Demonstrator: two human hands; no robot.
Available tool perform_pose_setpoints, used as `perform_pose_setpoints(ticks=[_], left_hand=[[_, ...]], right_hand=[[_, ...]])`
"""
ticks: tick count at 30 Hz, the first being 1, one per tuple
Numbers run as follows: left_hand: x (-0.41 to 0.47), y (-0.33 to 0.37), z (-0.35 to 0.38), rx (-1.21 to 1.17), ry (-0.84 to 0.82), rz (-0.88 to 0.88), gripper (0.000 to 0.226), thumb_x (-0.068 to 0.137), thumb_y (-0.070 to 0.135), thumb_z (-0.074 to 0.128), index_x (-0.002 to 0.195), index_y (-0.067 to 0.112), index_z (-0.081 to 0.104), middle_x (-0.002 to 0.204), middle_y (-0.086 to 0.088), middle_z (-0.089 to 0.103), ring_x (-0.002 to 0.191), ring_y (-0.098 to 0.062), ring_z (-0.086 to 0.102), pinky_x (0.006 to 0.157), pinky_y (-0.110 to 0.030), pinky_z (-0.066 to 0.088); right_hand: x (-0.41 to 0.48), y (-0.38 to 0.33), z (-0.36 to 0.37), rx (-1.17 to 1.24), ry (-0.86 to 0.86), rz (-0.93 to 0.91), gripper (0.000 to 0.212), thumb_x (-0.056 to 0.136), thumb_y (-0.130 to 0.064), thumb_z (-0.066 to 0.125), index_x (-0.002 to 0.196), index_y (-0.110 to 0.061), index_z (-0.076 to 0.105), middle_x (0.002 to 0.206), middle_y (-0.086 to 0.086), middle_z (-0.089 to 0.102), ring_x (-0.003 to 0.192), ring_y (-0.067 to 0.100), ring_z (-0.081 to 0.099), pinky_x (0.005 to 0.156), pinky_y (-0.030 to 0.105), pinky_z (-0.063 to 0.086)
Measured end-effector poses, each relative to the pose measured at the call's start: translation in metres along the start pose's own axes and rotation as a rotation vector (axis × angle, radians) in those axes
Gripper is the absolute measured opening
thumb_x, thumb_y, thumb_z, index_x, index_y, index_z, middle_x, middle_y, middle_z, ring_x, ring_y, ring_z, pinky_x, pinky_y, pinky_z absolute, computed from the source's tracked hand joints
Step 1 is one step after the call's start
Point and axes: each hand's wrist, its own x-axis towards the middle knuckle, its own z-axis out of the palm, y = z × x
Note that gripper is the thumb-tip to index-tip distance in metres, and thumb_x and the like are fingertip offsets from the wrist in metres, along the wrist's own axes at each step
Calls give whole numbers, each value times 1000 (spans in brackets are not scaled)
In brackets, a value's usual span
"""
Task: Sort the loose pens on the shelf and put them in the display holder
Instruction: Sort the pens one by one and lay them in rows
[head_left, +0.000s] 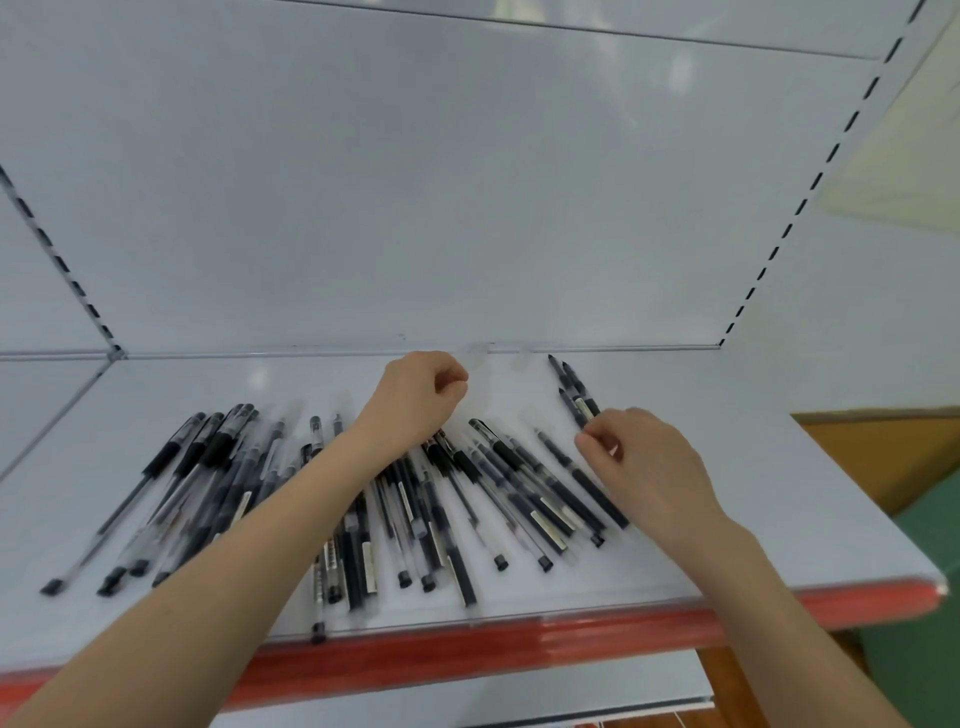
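Shelf (727, 499): a pale, glossy metal board with a red front strip (519, 649) is carrying everything; a clear lip is running along its front edge.
Back panel (467, 182): smooth white sheet, slotted uprights showing at both sides.
Loose pens (395, 514): slim clear-barrelled sticks with black grips and caps are lying fanned across the middle of the shelf, long axes running roughly front to back, many overlapping.
Separated pens (574, 387): a small bunch is lying apart at the rear right, tips pointing toward the back panel, barrels slanting down toward the right hand.
Display holder: not showing anywhere in view.
Left hand (415, 395): curled loosely with fingers tucked, reaching across over the top ends of the middle pens; I cannot tell whether it is gripping anything.
Right hand (644, 462): thumb and fingertips are pinching together right at the near end of the separated pens, seemingly closing on one barrel, though blur is hiding the contact.
Key relation: the separated bunch is lying just ahead of the right hand's pinch, so that hand is likely the nearer one for adding to it.
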Motion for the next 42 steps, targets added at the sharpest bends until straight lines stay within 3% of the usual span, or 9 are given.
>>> perform_pose_setpoints(ticks=[6, 13, 19, 24, 28, 31, 34, 39, 42], left_hand=[[11, -5, 2, 45, -15, -29, 24, 90, 15, 52, 109, 8, 64, 111, -7, 65, 100, -17, 57, 79, -18, 36], [43, 13, 21, 98, -39, 61, 23, 89, 14, 53, 106, 2, 63, 109, -12, 65, 101, -23, 58, 85, -24, 42], [68, 26, 57, 209, -89, 127, 26, 89, 21, 55, 102, -2, 57, 97, -13, 55, 85, -19, 44, 70, -26, 33], [76, 28, 68, 332, -68, 138, 23, 90, 9, 47, 107, -4, 57, 109, -19, 58, 101, -30, 53, 82, -35, 40], [78, 25, 66, 381, -63, 159, 20, 91, 5, 40, 100, 1, 58, 109, -18, 60, 100, -31, 54, 77, -32, 39], [76, 26, 65, 382, -82, 153, 21, 93, 18, 45, 98, 1, 56, 96, -13, 55, 97, -31, 55, 71, -31, 37], [78, 30, 66, 366, -69, 90, 31, 90, 28, 51, 101, -1, 54, 102, -17, 56, 97, -32, 55, 70, -32, 38], [82, 27, 67, 341, -23, 70, 20, 91, 12, 44, 99, -2, 55, 107, -20, 57, 97, -32, 54, 70, -30, 35], [78, 30, 60, 170, -34, 66, 17, 89, 10, 47, 96, -1, 58, 96, -15, 59, 92, -29, 55, 69, -27, 36]], right_hand=[[23, 1, 5, -222, -135, 60, 25, 94, -32, 47, 106, -11, 55, 104, 7, 60, 94, 26, 56, 68, 29, 36], [18, 8, 2, 25, -83, 92, 23, 91, -20, 46, 100, -5, 62, 98, 6, 65, 89, 24, 59, 80, 35, 48], [4, 20, -11, 243, 13, 116, 6, 90, -21, 52, 90, -19, 57, 83, -6, 59, 78, 12, 55, 69, 23, 38], [-4, 32, -14, 273, 16, 121, 6, 90, -20, 52, 86, -18, 56, 77, -5, 59, 70, 13, 56, 62, 21, 39], [-4, 35, -13, 284, 5, 120, 6, 91, -20, 52, 85, -18, 54, 71, -8, 56, 64, 9, 53, 59, 16, 37], [0, 31, -9, 297, -21, 129, 6, 90, -19, 51, 86, -17, 55, 74, -5, 58, 67, 15, 56, 65, 24, 42], [3, 26, -8, 309, -32, 123, 7, 91, -20, 50, 88, -16, 56, 78, -1, 60, 69, 17, 57, 67, 26, 43], [3, 27, -8, 318, -10, 127, 9, 91, -21, 50, 86, -17, 56, 73, -5, 58, 66, 12, 55, 63, 23, 40], [1, 29, -8, 331, 15, 132, 9, 91, -19, 50, 83, -19, 54, 70, -8, 56, 64, 9, 53, 61, 21, 38]])
